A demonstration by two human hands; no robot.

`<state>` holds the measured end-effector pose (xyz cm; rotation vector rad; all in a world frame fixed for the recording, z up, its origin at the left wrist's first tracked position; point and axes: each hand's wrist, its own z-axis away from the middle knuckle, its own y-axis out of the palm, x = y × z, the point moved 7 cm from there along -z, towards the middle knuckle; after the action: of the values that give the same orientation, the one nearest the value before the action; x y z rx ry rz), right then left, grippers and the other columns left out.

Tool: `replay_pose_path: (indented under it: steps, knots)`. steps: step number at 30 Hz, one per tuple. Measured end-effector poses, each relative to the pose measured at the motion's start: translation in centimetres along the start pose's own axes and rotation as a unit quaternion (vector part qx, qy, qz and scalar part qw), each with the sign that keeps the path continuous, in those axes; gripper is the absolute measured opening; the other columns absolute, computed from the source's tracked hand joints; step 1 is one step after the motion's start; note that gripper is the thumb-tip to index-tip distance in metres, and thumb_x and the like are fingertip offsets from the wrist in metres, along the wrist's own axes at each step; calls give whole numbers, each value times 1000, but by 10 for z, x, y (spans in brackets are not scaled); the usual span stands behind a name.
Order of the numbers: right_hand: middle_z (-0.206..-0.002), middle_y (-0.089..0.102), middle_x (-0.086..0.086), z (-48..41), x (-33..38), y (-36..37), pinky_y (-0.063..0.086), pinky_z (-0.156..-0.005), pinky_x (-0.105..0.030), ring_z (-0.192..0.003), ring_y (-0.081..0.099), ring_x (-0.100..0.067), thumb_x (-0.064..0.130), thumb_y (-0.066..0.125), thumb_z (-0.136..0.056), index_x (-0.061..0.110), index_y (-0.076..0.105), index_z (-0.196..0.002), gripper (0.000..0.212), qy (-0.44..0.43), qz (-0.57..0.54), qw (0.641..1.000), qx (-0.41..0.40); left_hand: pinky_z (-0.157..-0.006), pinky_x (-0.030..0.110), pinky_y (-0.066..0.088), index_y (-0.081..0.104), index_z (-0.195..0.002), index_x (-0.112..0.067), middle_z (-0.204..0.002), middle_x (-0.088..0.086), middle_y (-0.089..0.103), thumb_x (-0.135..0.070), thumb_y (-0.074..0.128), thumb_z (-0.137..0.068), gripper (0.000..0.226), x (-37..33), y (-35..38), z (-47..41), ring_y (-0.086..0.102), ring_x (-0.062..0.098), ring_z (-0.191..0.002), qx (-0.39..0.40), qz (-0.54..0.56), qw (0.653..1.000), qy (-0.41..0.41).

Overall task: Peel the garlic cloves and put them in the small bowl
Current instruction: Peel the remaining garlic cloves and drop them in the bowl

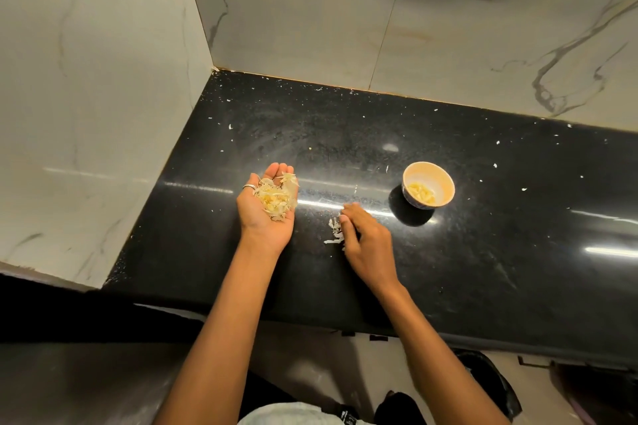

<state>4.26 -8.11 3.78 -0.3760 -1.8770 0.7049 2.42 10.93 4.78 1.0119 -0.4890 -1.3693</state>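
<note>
My left hand [265, 214] is turned palm up above the black counter [483, 235], its cupped palm carrying a heap of papery garlic skins [276, 198]. My right hand [366, 238] lies palm down on the counter to the right of it, fingers bent over a small cluster of white skins [334, 233] at its fingertips. Whether it pinches them I cannot make out. The small bowl [445, 183], pale inside, stands to the right beyond that hand and has several peeled yellow garlic cloves [422, 193] in it.
Tiny white flecks of skin are scattered across the counter. Marble walls close off the left side [86, 114] and the back [379, 28]. The counter's front edge [310, 319] runs below my forearms, with the floor beneath.
</note>
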Motion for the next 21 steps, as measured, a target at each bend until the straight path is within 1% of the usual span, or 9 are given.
replay_pose_path:
  steps: [2,4,7,9,12,16,17,19,21]
  knots:
    - [-150,52,-5,11,6,-10,31,-121,-37,-147,35,-14,29,55,-103,9,57,-139,41,14,33,999,16,-107,38,48,66,-109,-4,-113,12,69,-33,33,-109,44,0,-3,0,63,25,-119,-1,-8,1000,2]
    - [-165,25,-8,29,11,-7,14,-127,-39,-156,12,-20,49,43,-104,7,32,-155,67,28,122,990,70,-107,38,48,66,-109,-4,-113,11,70,-33,33,-109,44,-2,-6,0,63,25,-120,-4,-9,1000,0]
    - [-168,-8,-16,57,8,9,-5,-126,-42,-155,-14,-26,70,22,-98,2,-3,-159,94,117,228,954,156,-104,37,50,66,-110,-5,-110,11,71,-33,32,-109,44,-6,-7,2,64,24,-119,-5,-1,1000,1]
    - [-166,-15,-19,63,12,25,-9,-126,-42,-154,-19,-28,72,18,-97,0,-11,-157,98,140,244,943,180,-103,36,51,67,-109,-5,-109,10,71,-32,33,-109,44,-9,-6,3,64,24,-118,-1,0,1000,2]
    - [-167,-10,-20,41,23,47,-7,-126,-42,-155,-15,-29,66,26,-100,-1,-7,-158,94,117,210,956,168,-107,36,48,67,-107,-6,-107,9,71,-33,33,-109,43,-14,-3,6,64,23,-120,7,4,1000,6]
    - [-168,6,-16,12,41,74,5,-127,-43,-156,-1,-26,51,40,-103,2,8,-159,81,22,134,971,198,-108,36,48,67,-107,-7,-110,9,71,-32,32,-109,44,-20,-3,6,64,22,-120,10,0,1000,10]
    - [-168,11,-16,6,42,74,10,-127,-45,-156,2,-27,50,41,-102,2,14,-158,78,10,119,976,183,-108,36,47,68,-107,-7,-111,9,71,-32,32,-108,43,-20,-3,6,64,22,-120,12,1,1000,9]
    - [-163,22,-18,-7,38,62,16,-125,-52,-154,11,-33,54,41,-101,4,26,-154,75,23,126,986,105,-109,37,47,68,-105,-6,-109,9,70,-32,32,-108,43,-23,-2,7,65,23,-118,18,3,1000,12]
    - [-163,20,-20,-15,24,49,12,-125,-53,-154,9,-35,61,38,-99,5,25,-154,79,94,141,985,43,-111,37,45,67,-103,-6,-106,9,70,-31,32,-108,44,-27,-1,7,65,24,-116,23,4,1000,18]
